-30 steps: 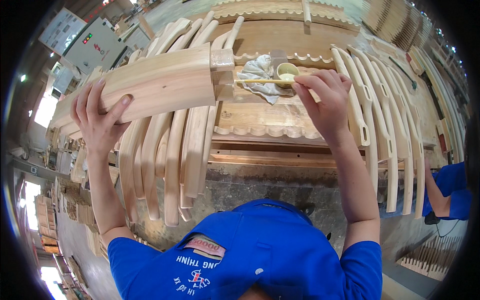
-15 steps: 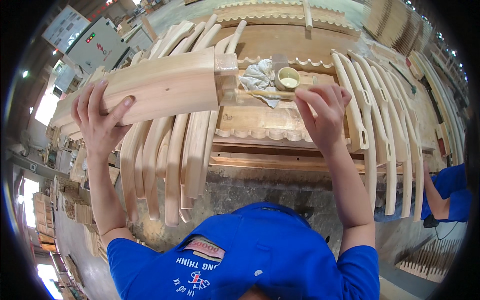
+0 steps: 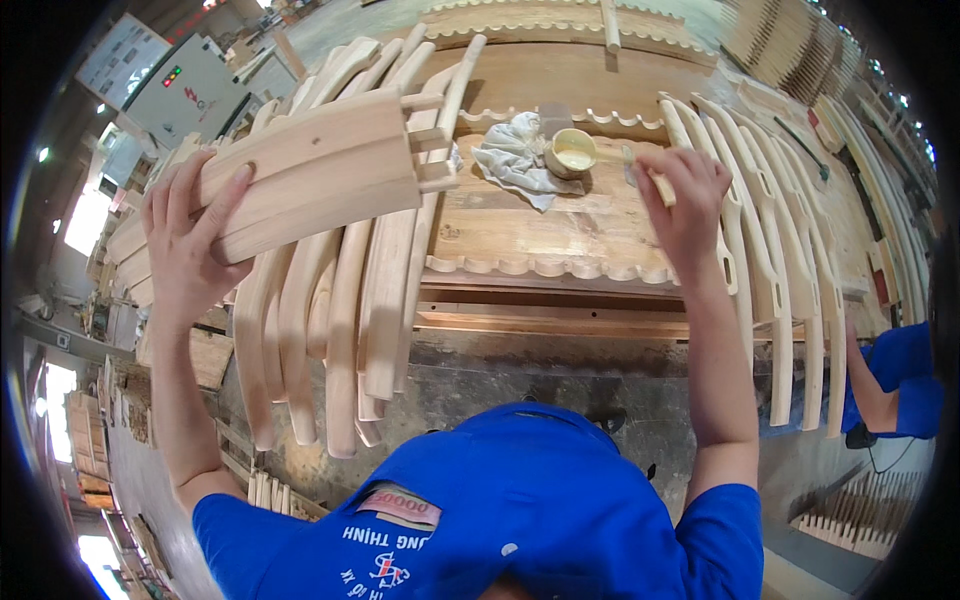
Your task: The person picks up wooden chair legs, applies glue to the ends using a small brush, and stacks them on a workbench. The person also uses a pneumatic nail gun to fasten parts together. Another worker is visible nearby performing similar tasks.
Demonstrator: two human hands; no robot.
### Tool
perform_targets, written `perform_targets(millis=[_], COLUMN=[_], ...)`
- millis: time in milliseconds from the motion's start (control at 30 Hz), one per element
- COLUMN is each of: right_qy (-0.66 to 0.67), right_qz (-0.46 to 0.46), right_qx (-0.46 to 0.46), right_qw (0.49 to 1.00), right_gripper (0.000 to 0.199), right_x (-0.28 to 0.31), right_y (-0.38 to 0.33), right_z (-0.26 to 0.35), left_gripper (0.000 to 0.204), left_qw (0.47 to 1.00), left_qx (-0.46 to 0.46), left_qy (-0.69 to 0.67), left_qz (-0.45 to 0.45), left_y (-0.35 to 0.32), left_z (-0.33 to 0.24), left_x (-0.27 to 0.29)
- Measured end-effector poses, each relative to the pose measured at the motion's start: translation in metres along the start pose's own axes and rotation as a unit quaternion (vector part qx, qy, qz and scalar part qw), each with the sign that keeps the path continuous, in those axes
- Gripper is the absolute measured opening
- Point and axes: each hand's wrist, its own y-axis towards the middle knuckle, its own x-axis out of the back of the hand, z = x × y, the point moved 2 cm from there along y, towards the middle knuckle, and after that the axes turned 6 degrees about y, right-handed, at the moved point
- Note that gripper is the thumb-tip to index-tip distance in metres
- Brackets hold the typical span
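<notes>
My left hand [image 3: 195, 240] grips a wide pale wooden board [image 3: 320, 150], thumb on its face. Short tenons [image 3: 432, 137] stick out of the board's right end. My right hand [image 3: 690, 195] is closed on a thin light-coloured stick, probably a brush [image 3: 662, 188]; its far end is blurred beside the cup. That round cup [image 3: 574, 152], holding a pale creamy liquid, stands to the left of my right hand. A crumpled white rag [image 3: 515, 160] lies against the cup.
Curved wooden pieces [image 3: 345, 340] are stacked under and beside the board. Slotted curved pieces [image 3: 770, 250] lie in a row on the right. Scalloped wooden strips [image 3: 540, 268] edge the work surface [image 3: 560, 225]. Another person's arm in a blue sleeve [image 3: 905, 375] shows at far right.
My right hand has drawn the stick away from the tenons, rightward to beside the cup. My left hand has turned the board, so its tenons and another face now show.
</notes>
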Motion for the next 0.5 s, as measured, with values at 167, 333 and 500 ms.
perform_targets(millis=[167,333,500], right_qy=[-0.191,-0.296,-0.175], right_qz=[0.193,0.289,0.365], right_qx=[-0.091,-0.039,-0.211], right_qw=[0.958,0.909,0.89], right_gripper=[0.005,0.015,0.015], right_x=[-0.022,-0.073,-0.093], right_y=[0.012,0.021,0.008], right_z=[-0.067,-0.087,-0.101], left_gripper=[0.095,0.097,0.109], left_qw=[0.972,0.759,0.682], left_qx=[0.031,0.212,0.207], left_qy=[-0.168,-0.507,-0.565], left_qz=[0.164,0.349,0.416], left_y=[0.014,0.038,0.024], left_z=[0.009,-0.01,-0.012], left_x=[0.005,0.012,0.015])
